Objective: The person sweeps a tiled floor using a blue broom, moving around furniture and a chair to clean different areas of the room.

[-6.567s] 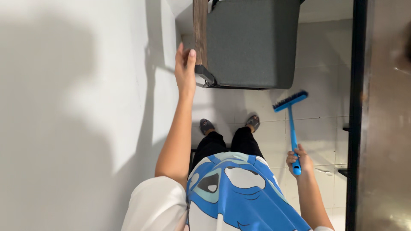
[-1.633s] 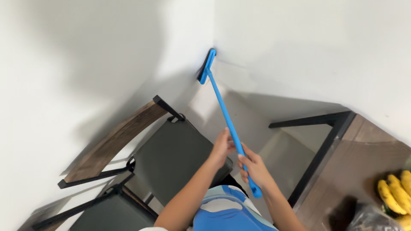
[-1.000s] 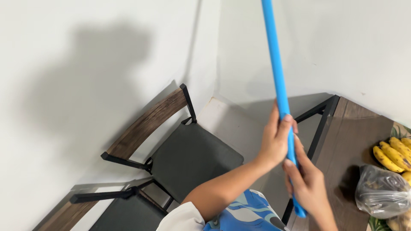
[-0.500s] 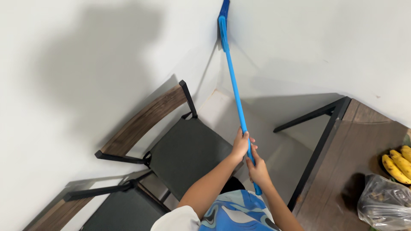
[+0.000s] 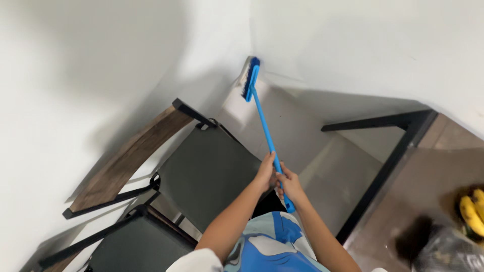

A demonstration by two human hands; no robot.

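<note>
A blue long-handled broom [image 5: 262,123] reaches from my hands to the floor in the room's corner, its dark-bristled head [image 5: 249,78] low against the white wall. My left hand [image 5: 265,171] grips the handle higher up. My right hand [image 5: 287,185] grips it just below, near the handle's end. Both hands sit over the edge of a chair seat.
A chair with a wooden back [image 5: 126,158] and dark grey seat [image 5: 206,174] stands at the left wall, a second one [image 5: 131,247] nearer me. A wooden table with a black frame [image 5: 388,166] is at right, with bananas [image 5: 471,211] and a plastic bag [image 5: 443,254].
The broom head has come down the wall corner from high up to floor level. My view has tilted downward and my hands have lowered slightly.
</note>
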